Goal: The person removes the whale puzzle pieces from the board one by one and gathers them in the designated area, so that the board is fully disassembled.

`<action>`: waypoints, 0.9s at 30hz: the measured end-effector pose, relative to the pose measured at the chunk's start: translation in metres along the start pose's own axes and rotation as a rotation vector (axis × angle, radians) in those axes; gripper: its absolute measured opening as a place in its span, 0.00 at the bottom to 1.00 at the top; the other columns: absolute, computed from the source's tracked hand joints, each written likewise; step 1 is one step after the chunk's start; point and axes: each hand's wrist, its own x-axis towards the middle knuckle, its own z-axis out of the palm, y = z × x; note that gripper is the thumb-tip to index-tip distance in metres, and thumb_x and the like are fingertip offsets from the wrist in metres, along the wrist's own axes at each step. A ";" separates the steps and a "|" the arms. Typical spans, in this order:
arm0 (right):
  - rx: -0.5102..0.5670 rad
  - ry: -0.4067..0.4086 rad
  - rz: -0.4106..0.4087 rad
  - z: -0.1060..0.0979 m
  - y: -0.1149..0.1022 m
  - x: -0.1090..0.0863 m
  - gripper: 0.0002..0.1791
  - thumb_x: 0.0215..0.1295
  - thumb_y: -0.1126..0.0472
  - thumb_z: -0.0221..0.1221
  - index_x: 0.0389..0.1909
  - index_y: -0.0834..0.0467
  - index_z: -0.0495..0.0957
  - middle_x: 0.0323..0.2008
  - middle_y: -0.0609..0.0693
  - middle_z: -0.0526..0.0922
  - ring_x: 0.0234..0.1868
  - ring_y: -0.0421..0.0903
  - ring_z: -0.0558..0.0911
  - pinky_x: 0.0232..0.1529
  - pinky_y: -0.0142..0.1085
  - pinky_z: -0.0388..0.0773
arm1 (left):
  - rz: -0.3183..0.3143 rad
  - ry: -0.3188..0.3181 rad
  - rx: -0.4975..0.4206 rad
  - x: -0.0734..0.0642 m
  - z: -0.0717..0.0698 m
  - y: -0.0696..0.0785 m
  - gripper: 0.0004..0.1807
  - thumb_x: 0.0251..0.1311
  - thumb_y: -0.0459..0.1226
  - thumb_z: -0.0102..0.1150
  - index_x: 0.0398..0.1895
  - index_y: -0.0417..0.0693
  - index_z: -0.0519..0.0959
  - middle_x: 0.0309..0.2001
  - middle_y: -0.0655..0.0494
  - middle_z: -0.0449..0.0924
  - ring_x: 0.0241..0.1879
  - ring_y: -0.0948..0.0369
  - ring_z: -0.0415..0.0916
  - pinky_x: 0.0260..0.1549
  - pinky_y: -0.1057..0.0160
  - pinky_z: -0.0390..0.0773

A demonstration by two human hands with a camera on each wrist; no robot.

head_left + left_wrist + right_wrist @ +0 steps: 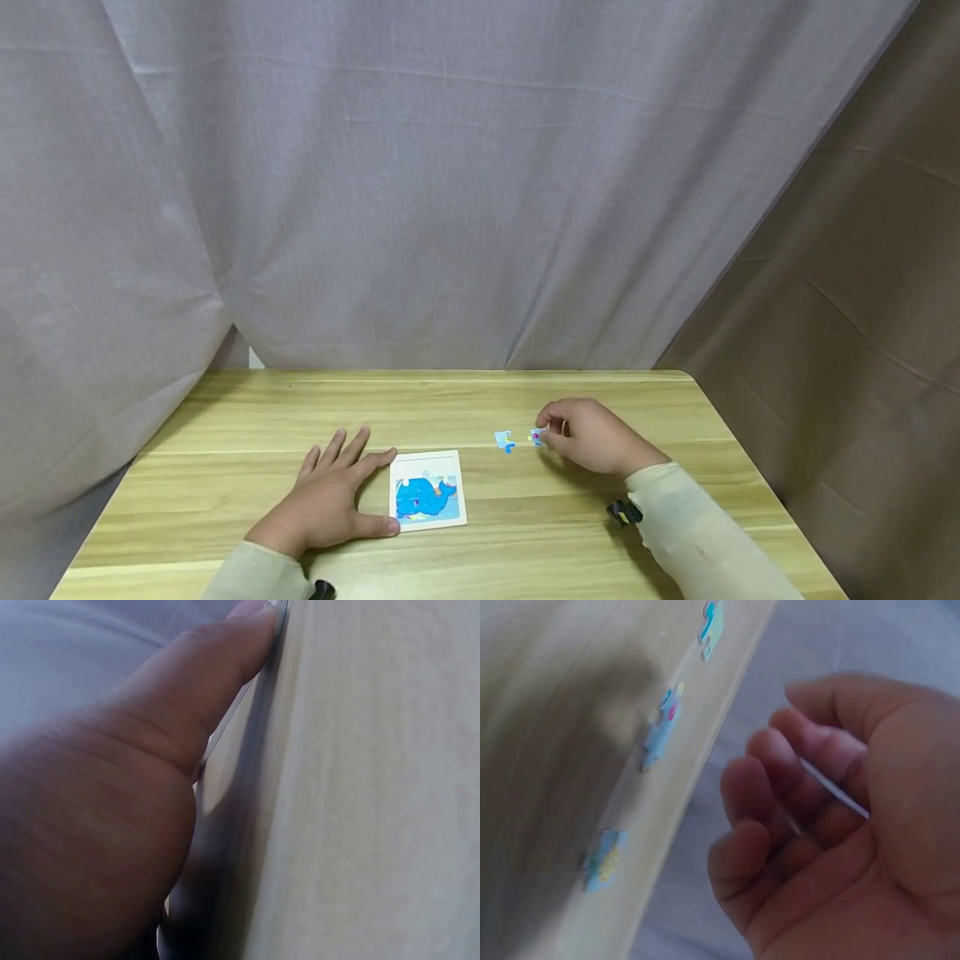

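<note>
A square puzzle tray (462, 492) with a pale rim lies on the table, its picture of a blue whale (420, 498) partly filled in. My left hand (330, 500) rests beside it, fingers spread, index fingertip and thumb (202, 675) touching the tray's left corners. Farther right, my right hand (592, 433) hovers over loose jigsaw pieces with its fingers loosely curled and nothing between them. In the right wrist view, a light-blue piece with a pink spot (660, 735) lies between two other pieces, one with yellow (606, 861). The head view hides that yellow piece behind my right hand.
The wooden table (300, 408) ends at a back edge against a grey curtain (450, 208). A brown cloth (847, 333) hangs on the right. Another loose piece (503, 439) lies between the tray and my right hand.
</note>
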 end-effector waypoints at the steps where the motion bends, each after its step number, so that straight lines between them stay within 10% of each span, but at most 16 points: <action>1: -0.013 -0.018 -0.030 0.000 -0.003 0.000 0.03 0.79 0.59 0.69 0.47 0.50 0.90 0.33 0.35 0.84 0.31 0.32 0.77 0.35 0.31 0.79 | 0.003 0.002 0.000 0.000 0.000 0.000 0.60 0.48 0.78 0.77 0.85 0.71 0.72 0.92 0.41 0.50 0.91 0.28 0.40 0.80 0.16 0.40; 8: -0.100 -0.083 -0.214 0.002 -0.028 0.001 0.04 0.77 0.61 0.71 0.48 0.51 0.90 0.36 0.34 0.82 0.32 0.29 0.75 0.38 0.29 0.79 | 0.010 -0.002 -0.002 -0.001 -0.002 0.001 0.60 0.48 0.78 0.77 0.85 0.71 0.72 0.92 0.41 0.51 0.91 0.28 0.40 0.80 0.15 0.40; 27: -0.129 -0.224 -0.354 0.026 -0.092 0.021 0.09 0.77 0.58 0.68 0.53 0.52 0.90 0.43 0.43 0.88 0.35 0.31 0.77 0.50 0.31 0.83 | 0.006 -0.010 -0.021 -0.003 -0.004 0.003 0.59 0.48 0.76 0.79 0.85 0.70 0.72 0.92 0.41 0.50 0.90 0.27 0.40 0.80 0.15 0.39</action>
